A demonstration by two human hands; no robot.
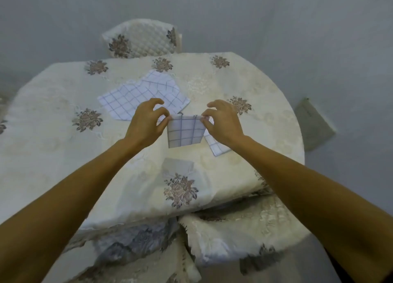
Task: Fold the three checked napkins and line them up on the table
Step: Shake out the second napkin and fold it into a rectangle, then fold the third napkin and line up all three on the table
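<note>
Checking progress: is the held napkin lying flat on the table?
No: the left hand and right hand pinch the held napkin, which hangs above the table.

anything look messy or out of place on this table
Yes. The far napkin lies unfolded and rumpled, at an angle. A folded napkin sits tilted, partly hidden by the right hand, which with the left hand pinches the held napkin above the tablecloth.

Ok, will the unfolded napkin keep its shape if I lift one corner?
Probably not: the unfolded napkin lies rumpled, so looks thin and floppy. Likely light: left hand and right hand hold a folded napkin by fingertip pinches.
</note>
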